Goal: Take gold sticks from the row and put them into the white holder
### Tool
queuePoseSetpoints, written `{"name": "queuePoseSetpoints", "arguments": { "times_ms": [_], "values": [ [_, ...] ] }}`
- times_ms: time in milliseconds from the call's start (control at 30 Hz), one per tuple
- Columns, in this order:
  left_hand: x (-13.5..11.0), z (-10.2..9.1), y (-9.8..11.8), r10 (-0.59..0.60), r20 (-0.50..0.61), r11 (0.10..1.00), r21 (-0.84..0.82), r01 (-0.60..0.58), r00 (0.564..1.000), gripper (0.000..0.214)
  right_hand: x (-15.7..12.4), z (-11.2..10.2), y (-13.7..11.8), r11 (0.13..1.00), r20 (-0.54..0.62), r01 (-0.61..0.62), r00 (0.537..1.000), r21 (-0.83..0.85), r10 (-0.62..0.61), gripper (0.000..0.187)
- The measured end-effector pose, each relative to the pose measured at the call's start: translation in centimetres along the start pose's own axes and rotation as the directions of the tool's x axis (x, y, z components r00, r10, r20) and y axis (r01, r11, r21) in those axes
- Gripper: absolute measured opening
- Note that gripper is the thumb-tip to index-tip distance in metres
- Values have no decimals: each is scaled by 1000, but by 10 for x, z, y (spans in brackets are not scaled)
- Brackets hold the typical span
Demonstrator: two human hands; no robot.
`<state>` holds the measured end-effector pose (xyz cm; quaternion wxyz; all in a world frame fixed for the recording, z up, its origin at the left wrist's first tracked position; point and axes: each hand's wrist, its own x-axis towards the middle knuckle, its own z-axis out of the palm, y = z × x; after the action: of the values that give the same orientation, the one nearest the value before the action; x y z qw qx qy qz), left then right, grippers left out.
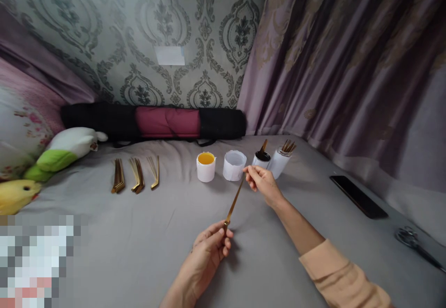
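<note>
My left hand (209,250) pinches the near end of a thin golden-brown strip (234,201) held above a grey sheet (139,243). My right hand (262,182) pinches the strip's far end, so it stretches between both hands. Just behind my right hand stand small white cups: one with yellow liquid (206,166), one that looks empty (234,165), one with dark liquid and a stick in it (261,158), and one holding several brown sticks (281,159).
Three bundles of golden strips (135,175) lie on the sheet to the left. A black and maroon roll (156,122) lies along the wall. Plush toys (62,152) sit at far left. A dark phone (358,196) and scissors (414,245) lie at right, below the curtain.
</note>
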<state>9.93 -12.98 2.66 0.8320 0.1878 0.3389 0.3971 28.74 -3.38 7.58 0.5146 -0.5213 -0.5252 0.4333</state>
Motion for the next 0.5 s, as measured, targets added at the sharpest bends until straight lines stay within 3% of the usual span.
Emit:
{"name": "queuePoseSetpoints", "arguments": {
  "times_ms": [500],
  "values": [
    [2, -1, -1, 1, -18, 1000, -12, -1, 1000, 24, -5, -9, 2, 1000, -26, -7, 1000, -22, 6, 34]
  ]
}}
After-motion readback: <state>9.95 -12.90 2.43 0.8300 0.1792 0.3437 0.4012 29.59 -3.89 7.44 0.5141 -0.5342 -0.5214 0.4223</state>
